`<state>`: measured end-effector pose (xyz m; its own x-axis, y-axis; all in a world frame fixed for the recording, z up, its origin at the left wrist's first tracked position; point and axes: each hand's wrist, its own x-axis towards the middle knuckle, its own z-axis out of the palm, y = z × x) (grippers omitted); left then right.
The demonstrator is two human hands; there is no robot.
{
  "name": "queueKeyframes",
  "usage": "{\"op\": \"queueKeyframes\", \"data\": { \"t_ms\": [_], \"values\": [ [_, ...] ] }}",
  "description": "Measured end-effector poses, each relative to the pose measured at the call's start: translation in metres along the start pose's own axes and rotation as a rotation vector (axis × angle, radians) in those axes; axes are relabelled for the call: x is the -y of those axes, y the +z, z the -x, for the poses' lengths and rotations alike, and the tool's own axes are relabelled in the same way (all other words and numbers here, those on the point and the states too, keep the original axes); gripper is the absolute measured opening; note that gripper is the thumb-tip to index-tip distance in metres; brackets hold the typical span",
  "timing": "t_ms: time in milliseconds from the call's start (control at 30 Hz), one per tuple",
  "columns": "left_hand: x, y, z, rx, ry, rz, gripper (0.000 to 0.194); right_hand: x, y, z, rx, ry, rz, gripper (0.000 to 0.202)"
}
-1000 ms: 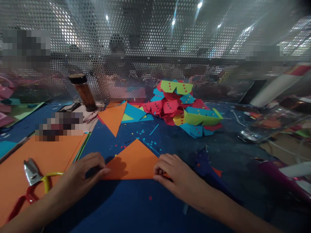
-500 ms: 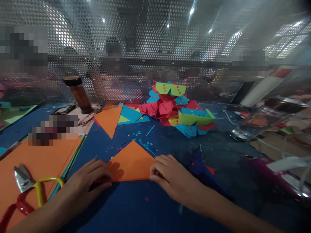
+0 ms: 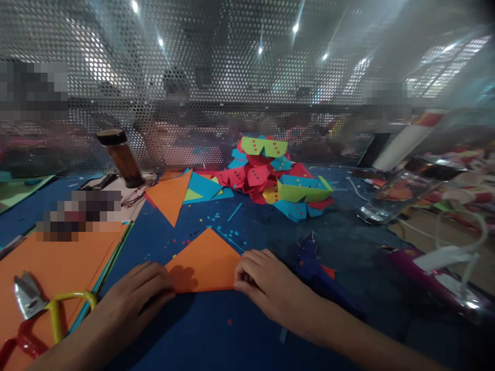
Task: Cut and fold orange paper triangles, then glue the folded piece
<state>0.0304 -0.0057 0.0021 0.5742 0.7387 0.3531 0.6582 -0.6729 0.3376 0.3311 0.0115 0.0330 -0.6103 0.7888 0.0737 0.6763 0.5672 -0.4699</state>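
Observation:
An orange paper triangle [image 3: 209,260] lies on the blue table, its point toward the back and its long edge toward me. My left hand [image 3: 145,293] holds its left corner between curled fingers and thumb. At the right corner my right hand [image 3: 263,281] pinches the paper, fingers bent inward. Behind it lies another orange triangle [image 3: 172,193], beside folded blue paper [image 3: 203,186]. A pile of dotted folded shapes [image 3: 259,175] in pink, green, blue and yellow stands farther back.
Scissors [image 3: 56,314] rest on orange sheets [image 3: 77,257] at left, with a brown jar [image 3: 124,159] behind. Blue pliers-like tool [image 3: 325,278], purple tool [image 3: 433,275] and glass jar [image 3: 406,190] are at right. A perforated screen [image 3: 240,67] stands behind; people show dimly through it.
The view has shifted slightly, so the table items appear a little lower and farther left. Both hands stay at the triangle's corners.

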Motion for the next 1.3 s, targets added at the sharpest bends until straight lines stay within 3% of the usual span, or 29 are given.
{"op": "queueKeyframes", "data": {
  "t_ms": [200,400,567,733,1000,1300],
  "values": [
    [-0.006,-0.003,-0.005,-0.073,0.060,-0.071,0.022,-0.002,0.003,0.001,-0.041,-0.075,-0.002,0.014],
    [-0.009,-0.004,-0.006,-0.095,0.089,-0.106,0.026,-0.009,0.009,0.000,-0.077,-0.215,0.166,0.005],
    [-0.011,-0.005,-0.008,-0.115,0.116,-0.135,0.028,-0.007,0.009,-0.001,-0.084,-0.301,0.346,0.015],
    [-0.010,-0.006,-0.010,-0.100,0.149,-0.129,0.027,-0.007,0.008,0.001,-0.067,-0.349,0.411,0.013],
    [-0.014,-0.010,-0.018,-0.108,0.220,-0.146,0.030,-0.007,0.012,0.003,-0.030,-0.341,0.341,0.014],
    [-0.008,-0.007,-0.013,-0.093,0.180,-0.151,0.029,-0.003,0.004,0.002,-0.020,-0.273,0.239,0.017]
  ]
}}
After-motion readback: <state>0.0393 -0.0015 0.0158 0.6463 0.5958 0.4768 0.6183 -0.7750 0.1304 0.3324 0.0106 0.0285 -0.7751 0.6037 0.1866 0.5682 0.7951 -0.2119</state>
